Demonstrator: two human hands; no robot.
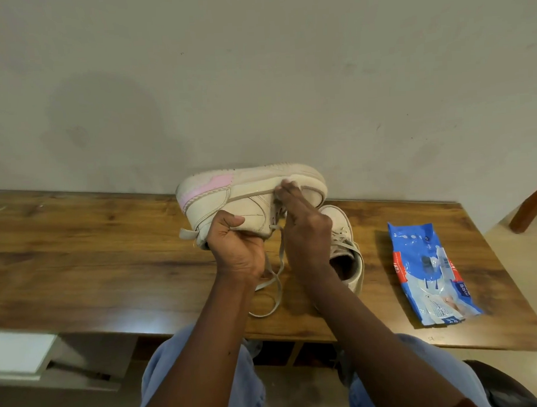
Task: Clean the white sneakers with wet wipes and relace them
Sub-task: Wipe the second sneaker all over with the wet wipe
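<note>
A white sneaker with a pink heel patch (248,192) is held on its side above the wooden table (94,260), sole facing the wall. My left hand (235,251) grips its collar from below. My right hand (302,229) reaches over the shoe and presses a small white wipe (289,182) against its side with the fingertips. Loose laces (273,283) hang from the shoe down onto the table. The second white sneaker (344,249) stands on the table behind my right wrist, partly hidden.
A blue, red and white wet wipes pack (430,270) lies flat on the table's right part. A wall stands right behind the table. A wooden leg (529,210) slants at the far right. My jeans-clad knees are under the front edge.
</note>
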